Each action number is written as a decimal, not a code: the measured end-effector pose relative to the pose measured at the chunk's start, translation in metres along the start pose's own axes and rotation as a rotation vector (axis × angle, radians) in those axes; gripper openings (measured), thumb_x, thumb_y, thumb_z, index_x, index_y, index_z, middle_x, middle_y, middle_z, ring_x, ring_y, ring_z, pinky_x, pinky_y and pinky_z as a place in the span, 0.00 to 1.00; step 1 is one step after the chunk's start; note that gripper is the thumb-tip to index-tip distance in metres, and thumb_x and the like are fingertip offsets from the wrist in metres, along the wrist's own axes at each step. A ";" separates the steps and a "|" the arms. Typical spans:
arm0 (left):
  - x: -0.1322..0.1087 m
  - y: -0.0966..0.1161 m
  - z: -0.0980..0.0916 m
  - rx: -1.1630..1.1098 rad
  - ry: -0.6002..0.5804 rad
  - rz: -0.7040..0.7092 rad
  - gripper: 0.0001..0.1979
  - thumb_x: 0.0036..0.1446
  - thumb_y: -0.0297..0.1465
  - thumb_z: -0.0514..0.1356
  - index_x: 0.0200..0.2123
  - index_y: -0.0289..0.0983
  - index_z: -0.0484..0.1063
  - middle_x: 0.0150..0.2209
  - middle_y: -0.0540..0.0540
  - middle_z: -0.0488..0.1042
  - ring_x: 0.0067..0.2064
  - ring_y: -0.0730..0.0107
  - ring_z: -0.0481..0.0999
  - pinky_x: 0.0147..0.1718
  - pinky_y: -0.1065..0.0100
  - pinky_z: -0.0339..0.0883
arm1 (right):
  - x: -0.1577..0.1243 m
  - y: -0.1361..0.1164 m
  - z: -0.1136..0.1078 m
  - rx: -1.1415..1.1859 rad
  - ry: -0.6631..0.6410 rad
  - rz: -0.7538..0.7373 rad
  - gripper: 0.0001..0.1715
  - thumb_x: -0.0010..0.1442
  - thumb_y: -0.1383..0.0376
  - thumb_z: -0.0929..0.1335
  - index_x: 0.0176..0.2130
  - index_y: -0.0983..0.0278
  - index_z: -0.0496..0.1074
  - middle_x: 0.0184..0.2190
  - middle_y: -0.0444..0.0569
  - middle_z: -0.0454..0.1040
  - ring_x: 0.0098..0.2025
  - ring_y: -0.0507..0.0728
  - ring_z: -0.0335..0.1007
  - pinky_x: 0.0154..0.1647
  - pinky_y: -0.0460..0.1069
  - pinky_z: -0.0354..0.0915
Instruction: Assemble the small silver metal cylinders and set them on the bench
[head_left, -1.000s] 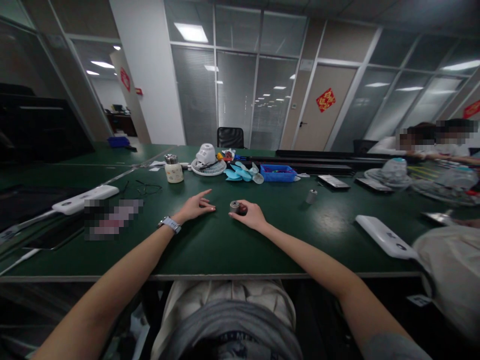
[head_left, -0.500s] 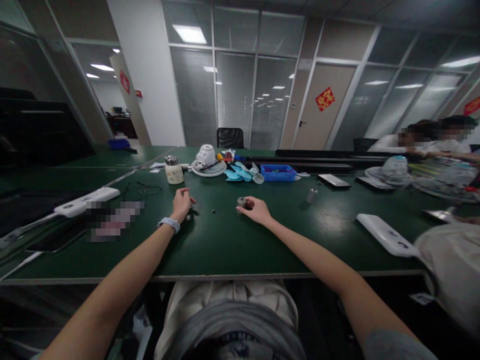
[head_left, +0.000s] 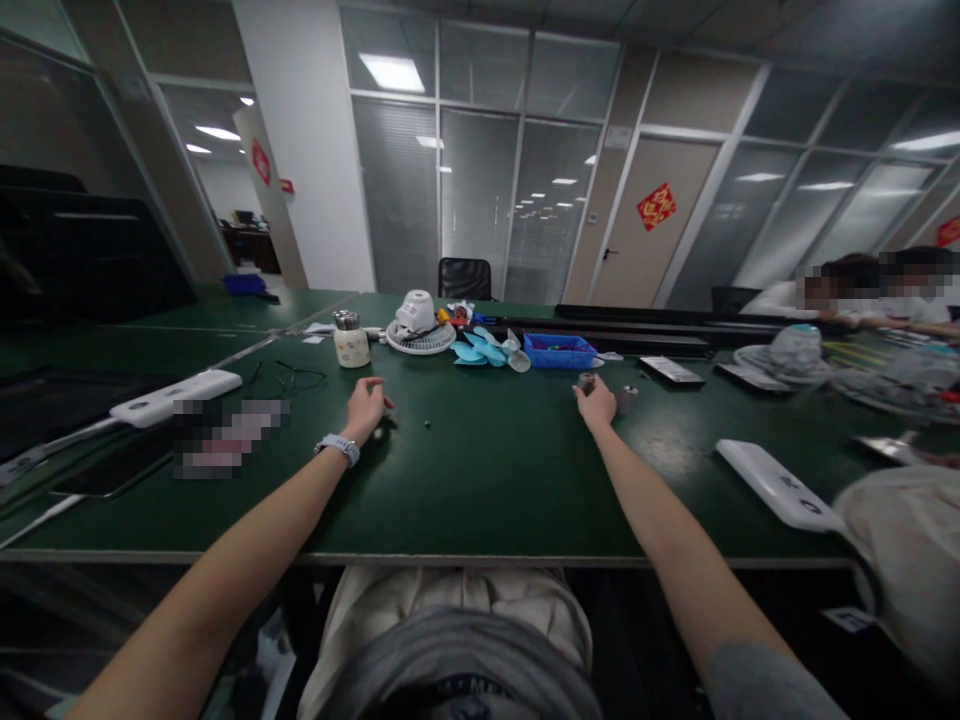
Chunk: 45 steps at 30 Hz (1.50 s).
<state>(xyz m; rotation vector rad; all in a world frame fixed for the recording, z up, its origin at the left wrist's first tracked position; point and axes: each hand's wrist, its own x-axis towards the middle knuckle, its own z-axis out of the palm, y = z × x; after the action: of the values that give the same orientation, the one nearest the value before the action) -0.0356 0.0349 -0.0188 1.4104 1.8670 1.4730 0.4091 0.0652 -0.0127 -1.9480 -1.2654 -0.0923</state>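
Well in from the table's (head_left: pixel 480 490) near edge, we keep our left hand (head_left: pixel 366 410) loosely curled, fingers parted; then comes a small piece (head_left: pixel 427 424); our right hand (head_left: pixel 597 403) grips one cylinder (head_left: pixel 586 382), just beside another cylinder (head_left: pixel 629 396).

A dark-green flat tabletop (head_left: pixel 480 500) carries a cream silver-lidded bottle (head_left: pixel 352 349), light-blue plastic fan blades (head_left: pixel 487 350) and a rectangular blue plastic basket (head_left: pixel 559 359). In front sit a grey metal cylinder (head_left: pixel 629 399) and a tiny dark piece (head_left: pixel 427 424)
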 end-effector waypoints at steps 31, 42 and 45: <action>-0.009 0.007 -0.001 0.018 -0.037 0.038 0.18 0.52 0.31 0.50 0.45 0.38 0.69 0.21 0.52 0.74 0.24 0.69 0.71 0.25 0.72 0.62 | -0.151 -0.152 0.031 0.281 -0.676 -0.821 0.22 0.61 0.74 0.62 0.51 0.62 0.74 0.50 0.47 0.75 0.54 0.56 0.71 0.59 0.51 0.62; -0.013 0.014 -0.001 0.060 -0.047 0.050 0.17 0.53 0.31 0.50 0.44 0.38 0.70 0.22 0.51 0.74 0.25 0.68 0.72 0.28 0.71 0.62 | -0.012 -0.062 -0.008 0.118 0.031 -0.468 0.20 0.64 0.70 0.61 0.51 0.65 0.74 0.48 0.55 0.77 0.49 0.60 0.73 0.52 0.52 0.63; -0.013 0.013 0.000 0.068 -0.062 0.052 0.17 0.53 0.31 0.50 0.44 0.38 0.70 0.22 0.50 0.74 0.27 0.68 0.73 0.28 0.71 0.62 | 0.023 -0.026 -0.018 -0.053 0.091 -0.294 0.20 0.62 0.69 0.62 0.52 0.65 0.73 0.43 0.58 0.78 0.45 0.62 0.74 0.48 0.53 0.64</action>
<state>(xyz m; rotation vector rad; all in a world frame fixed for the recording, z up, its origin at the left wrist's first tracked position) -0.0239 0.0235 -0.0107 1.5288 1.8725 1.3849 0.4057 0.0750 0.0252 -1.7676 -1.4929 -0.3609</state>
